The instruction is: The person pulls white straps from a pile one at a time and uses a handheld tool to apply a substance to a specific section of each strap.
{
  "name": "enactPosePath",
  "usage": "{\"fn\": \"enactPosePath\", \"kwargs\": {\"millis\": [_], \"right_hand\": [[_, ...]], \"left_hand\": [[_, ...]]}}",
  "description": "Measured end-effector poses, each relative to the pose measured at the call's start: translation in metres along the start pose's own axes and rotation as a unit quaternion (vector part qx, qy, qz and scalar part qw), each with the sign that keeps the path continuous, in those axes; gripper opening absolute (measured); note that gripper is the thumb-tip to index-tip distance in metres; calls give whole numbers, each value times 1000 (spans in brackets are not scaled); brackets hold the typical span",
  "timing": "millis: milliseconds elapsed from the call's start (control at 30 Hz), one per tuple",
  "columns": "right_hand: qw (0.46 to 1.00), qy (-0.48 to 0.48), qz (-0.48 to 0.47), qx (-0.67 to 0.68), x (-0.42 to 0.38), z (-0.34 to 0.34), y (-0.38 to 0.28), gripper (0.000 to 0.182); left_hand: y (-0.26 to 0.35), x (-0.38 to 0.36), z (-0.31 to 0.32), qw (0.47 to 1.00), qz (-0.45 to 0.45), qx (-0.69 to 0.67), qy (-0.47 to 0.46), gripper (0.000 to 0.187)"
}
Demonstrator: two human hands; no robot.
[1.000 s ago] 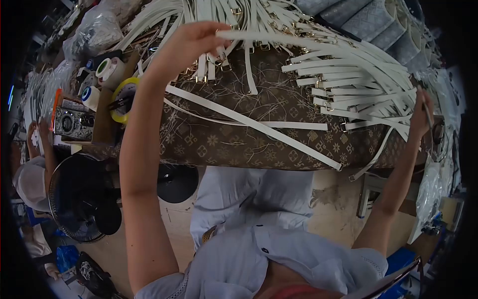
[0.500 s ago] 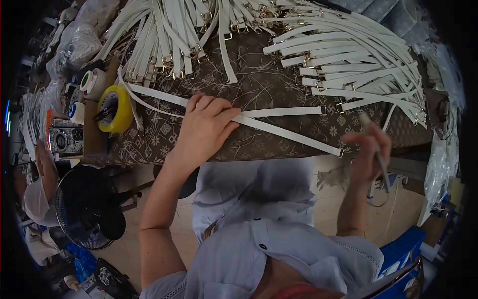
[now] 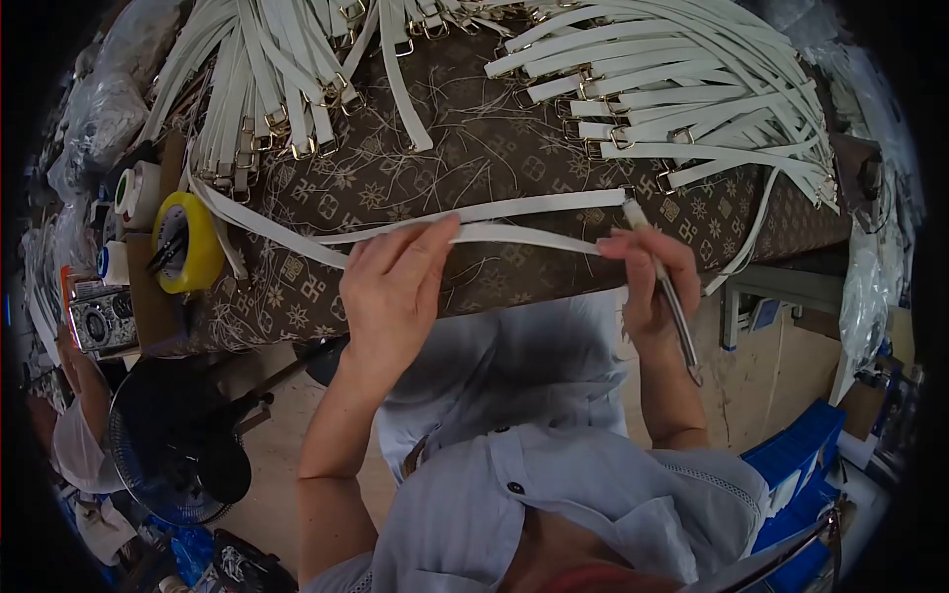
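A narrow white belt [image 3: 524, 238] stretches between my two hands, above the patterned cloth. My left hand [image 3: 390, 296] has its fingers closed on the strap at the middle of the table edge. My right hand [image 3: 657, 282] pinches the same belt's end and also grips a slim metal tool [image 3: 680, 321] with a pale tip. The kind of tool cannot be made out; its pale tip points up and away from me. My fingers hide the belt's end. Just beyond lies a second white belt [image 3: 544, 205], with a small metal buckle [image 3: 630, 194] at its right end.
Heaps of white buckled belts lie at the back left [image 3: 267, 79] and back right [image 3: 712, 99]. Loose threads litter the brown cloth [image 3: 465, 173]. A yellow tape roll [image 3: 188, 242] stands left, near a patterned box [image 3: 102, 321]. A black fan [image 3: 178, 440] is below; another person's arm [image 3: 84, 381] shows far left.
My right hand has moved left and taken hold of the belt's end, lifting it off the cloth. The left hand has turned slightly on the strap. The whole view has shifted a little.
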State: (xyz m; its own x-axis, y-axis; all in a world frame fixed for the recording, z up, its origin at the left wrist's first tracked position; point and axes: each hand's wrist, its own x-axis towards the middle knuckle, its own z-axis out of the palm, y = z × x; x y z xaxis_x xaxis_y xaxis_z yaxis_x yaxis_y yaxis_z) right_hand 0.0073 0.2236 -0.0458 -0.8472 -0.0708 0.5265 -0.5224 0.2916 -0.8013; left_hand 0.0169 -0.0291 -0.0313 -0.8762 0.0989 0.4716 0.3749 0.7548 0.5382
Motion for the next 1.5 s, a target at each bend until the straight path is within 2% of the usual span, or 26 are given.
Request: {"fn": "enactPosePath", "kwargs": {"millis": [33, 100, 133, 200, 233, 300, 400, 433, 467, 533, 567, 633, 667, 733, 767, 867, 933, 1067, 1100, 1167, 1367, 1500], "right_hand": [[1000, 0, 1, 0, 6, 0, 4, 19], [998, 65, 6, 24, 29, -1, 9, 18], [998, 67, 5, 22, 43, -4, 12, 18], [993, 97, -54, -37, 68, -12, 16, 23], [993, 97, -54, -38, 70, -14, 14, 23], [985, 155, -71, 28, 71, -16, 11, 19], [985, 62, 22, 160, 38, -8, 4, 24], [975, 28, 80, 208, 30, 0, -8, 24], [974, 28, 79, 209, 27, 5, -10, 24], [975, -59, 80, 197, 23, 12, -11, 23], [976, -56, 79, 197, 23, 15, -13, 23], [980, -101, 101, 142, 25, 19, -16, 22], [978, -87, 112, 156, 23, 21, -11, 21], [980, -86, 113, 139, 23, 19, -9, 20], [982, -82, 115, 121, 24, 19, -8, 20], [972, -107, 151, 144, 27, 25, -7, 20], [972, -110, 150, 145, 28, 26, -5, 20], [964, -95, 167, 183, 24, 24, -1, 19], [964, -92, 167, 184, 23, 25, 0, 19], [971, -106, 136, 163, 23, 26, 1, 19], [968, -99, 155, 168, 19, 23, 4, 19], [963, -100, 161, 189, 22, 21, 1, 19]], "left_hand": [[5, 6, -1, 1000, 0, 0, -1, 28], [18, 20, -5, 985, -92, -143, 5, 29], [20, 25, -6, 985, -89, -145, 5, 29], [19, 32, -8, 998, 32, -52, -14, 28], [17, 29, -7, 998, 31, -53, -13, 28], [10, 18, 0, 993, 57, 17, -98, 29], [8, 4, 5, 995, 32, 4, -93, 25], [8, 3, 6, 996, 24, 4, -81, 24], [8, 6, 6, 996, 23, 6, -80, 24], [11, 13, 4, 996, 28, 31, -80, 23], [10, 13, 4, 996, 30, 32, -81, 23], [8, 14, 4, 993, 51, 34, -96, 21], [9, 15, 1, 994, 52, 35, -95, 21], [13, 18, -9, 971, -112, -110, -178, 19], [13, 21, -10, 971, -115, -108, -179, 19], [11, 26, -6, 977, -75, -27, -198, 18], [5, 22, 2, 989, 32, -3, -148, 17], [-2, 11, -13, 993, 38, 11, -114, 19], [0, 10, -18, 993, 40, 49, -102, 20], [5, 13, -24, 991, 42, 89, -89, 21], [14, 24, -14, 984, 49, 113, -125, 24], [16, 20, -12, 982, 21, 101, -157, 24]]}}
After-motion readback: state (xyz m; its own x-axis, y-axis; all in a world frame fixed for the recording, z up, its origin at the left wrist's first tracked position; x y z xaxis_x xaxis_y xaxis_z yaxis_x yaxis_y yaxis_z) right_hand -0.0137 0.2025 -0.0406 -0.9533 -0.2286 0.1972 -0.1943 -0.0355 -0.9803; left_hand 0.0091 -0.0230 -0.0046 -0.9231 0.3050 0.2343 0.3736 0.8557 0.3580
